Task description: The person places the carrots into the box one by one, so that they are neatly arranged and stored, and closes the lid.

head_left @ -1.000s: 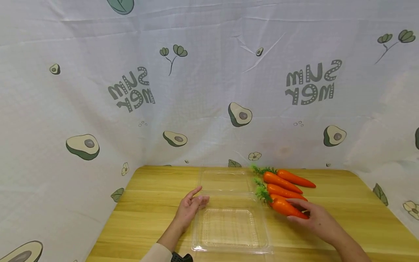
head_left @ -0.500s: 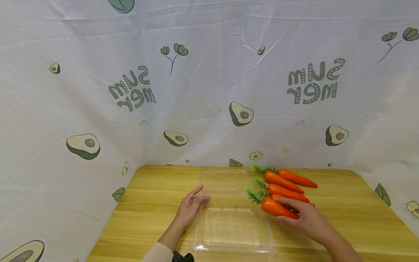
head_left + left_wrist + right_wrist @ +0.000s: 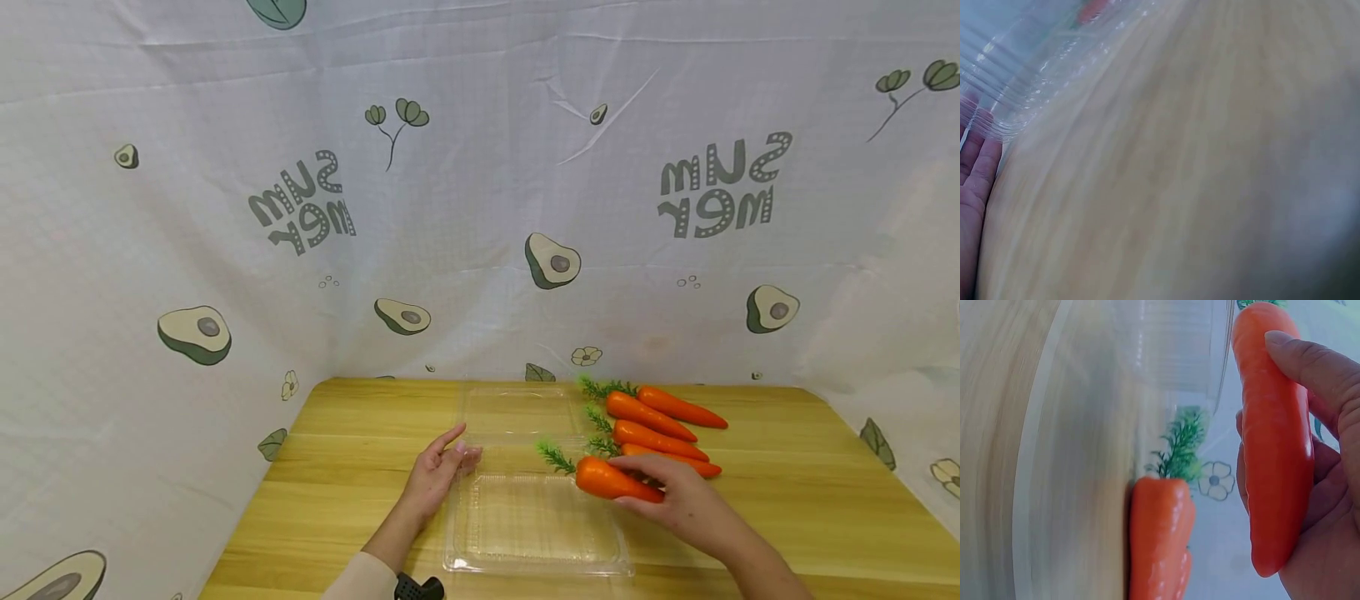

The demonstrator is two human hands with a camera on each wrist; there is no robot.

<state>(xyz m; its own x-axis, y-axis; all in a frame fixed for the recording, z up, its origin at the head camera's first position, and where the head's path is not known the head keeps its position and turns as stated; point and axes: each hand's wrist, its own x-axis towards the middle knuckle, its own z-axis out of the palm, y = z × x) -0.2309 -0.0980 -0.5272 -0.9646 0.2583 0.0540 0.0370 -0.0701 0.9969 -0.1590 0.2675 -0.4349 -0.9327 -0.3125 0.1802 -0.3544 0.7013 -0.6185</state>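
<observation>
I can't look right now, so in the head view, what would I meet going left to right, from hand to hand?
Left hand, clear container, held carrot, right hand. The other carrots overlap that last stretch, so they're left out.

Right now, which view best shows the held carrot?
Right wrist: the carrot looks large, mostly uncovered. The head view shows it smaller, partly behind the right hand. In the left wrist view, a red blur might be it.
</observation>
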